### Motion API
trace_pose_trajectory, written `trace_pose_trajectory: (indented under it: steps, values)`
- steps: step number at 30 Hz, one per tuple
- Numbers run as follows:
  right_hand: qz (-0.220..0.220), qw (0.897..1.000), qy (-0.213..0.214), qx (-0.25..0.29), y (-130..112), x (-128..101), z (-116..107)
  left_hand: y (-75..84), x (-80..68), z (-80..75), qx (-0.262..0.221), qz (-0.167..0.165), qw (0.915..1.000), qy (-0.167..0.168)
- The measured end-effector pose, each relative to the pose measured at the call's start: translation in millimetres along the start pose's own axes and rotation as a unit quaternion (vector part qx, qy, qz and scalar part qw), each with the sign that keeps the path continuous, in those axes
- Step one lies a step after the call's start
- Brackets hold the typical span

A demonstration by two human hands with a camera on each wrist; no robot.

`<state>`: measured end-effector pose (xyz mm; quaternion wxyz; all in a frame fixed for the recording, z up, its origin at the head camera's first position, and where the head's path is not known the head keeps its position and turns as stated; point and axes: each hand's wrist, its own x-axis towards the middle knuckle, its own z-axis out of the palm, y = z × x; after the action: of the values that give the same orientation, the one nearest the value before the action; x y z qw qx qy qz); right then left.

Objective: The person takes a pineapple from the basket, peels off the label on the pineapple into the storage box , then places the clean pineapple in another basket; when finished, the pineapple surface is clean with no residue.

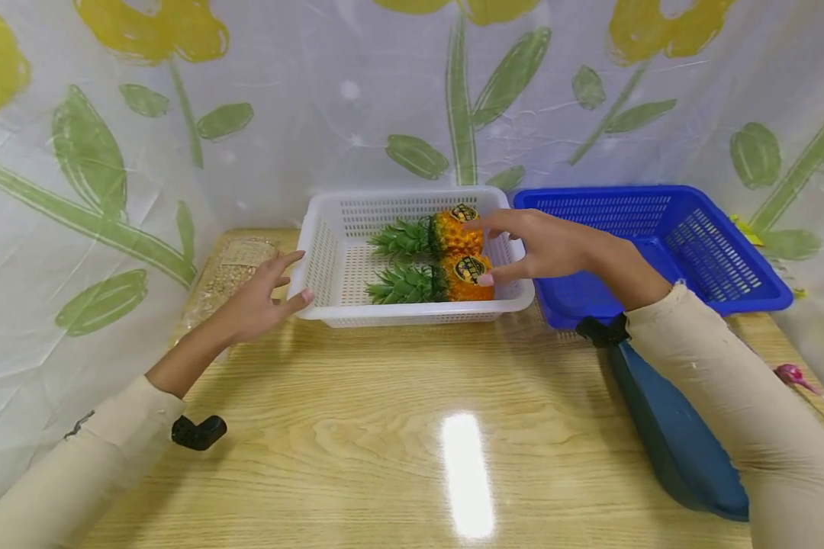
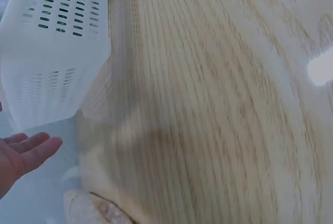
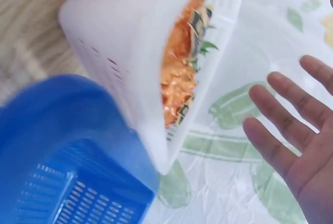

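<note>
Two small orange pineapples, the far one (image 1: 461, 232) and the near one (image 1: 458, 280), lie side by side in a white perforated basket (image 1: 412, 311). Their green crowns point left, and each bears a black and yellow label. My right hand (image 1: 539, 240) hovers over the basket's right end with its fingers spread, as the right wrist view also shows; nothing is in its grasp. At the basket's left end is my left hand (image 1: 257, 297), fingers extended and holding nothing. Whether it touches the rim I cannot tell.
A blue perforated basket (image 1: 741, 282) stands right of the white one. Behind the left hand lies a clear bag of pale grains (image 1: 230, 263). A dark blue object (image 1: 673, 427) sits under the right forearm, and a wrapped pink lollipop (image 1: 790, 374) at the right edge. Flowered curtain (image 1: 302, 99) hangs behind.
</note>
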<state>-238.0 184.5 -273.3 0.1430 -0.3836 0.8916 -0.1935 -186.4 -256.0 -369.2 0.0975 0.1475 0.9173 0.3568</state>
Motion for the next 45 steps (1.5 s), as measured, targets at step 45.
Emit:
trace_pose_trajectory:
  steps: [45]
  values:
    - [0.148, 0.984, -0.065, 0.070, 56.2, 93.0, -28.2, 2.1, 0.0, 29.4, -0.168, -0.007, 0.9856, -0.014]
